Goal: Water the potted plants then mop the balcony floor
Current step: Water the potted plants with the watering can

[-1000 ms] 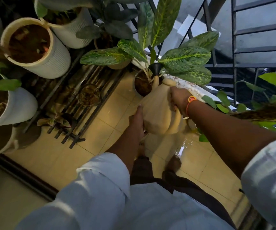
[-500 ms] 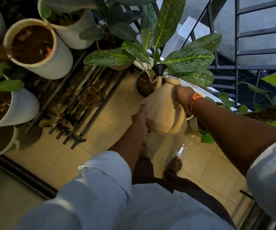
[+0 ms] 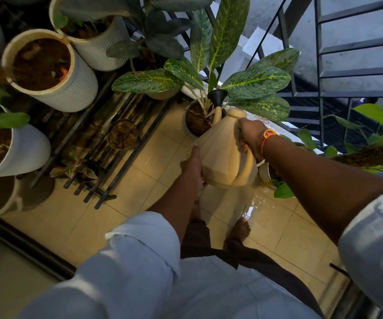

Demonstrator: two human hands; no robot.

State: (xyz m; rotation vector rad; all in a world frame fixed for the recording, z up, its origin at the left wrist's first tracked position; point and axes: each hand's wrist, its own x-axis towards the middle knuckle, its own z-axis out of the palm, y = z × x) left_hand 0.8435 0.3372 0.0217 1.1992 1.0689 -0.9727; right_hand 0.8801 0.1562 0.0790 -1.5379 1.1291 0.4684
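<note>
Tilting over the round pot (image 3: 187, 128), the faceted beige watering can (image 3: 222, 153) holds its black funnel-shaped rose (image 3: 217, 96) above the soil (image 3: 196, 119). The right hand (image 3: 249, 134) curls round the looped handle (image 3: 246, 168); the left hand (image 3: 191, 166) presses flat-fingered against the can's lower side. Grip and position match a second earlier.

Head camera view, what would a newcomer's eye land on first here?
The beige watering can at centre, tipped toward a pot, gripped at its handle by the right hand while the left hand presses its side. Just beyond it, the plant with big speckled green leaves by the railing. Below the can, a shiny puddle on the floor tiles.
</note>
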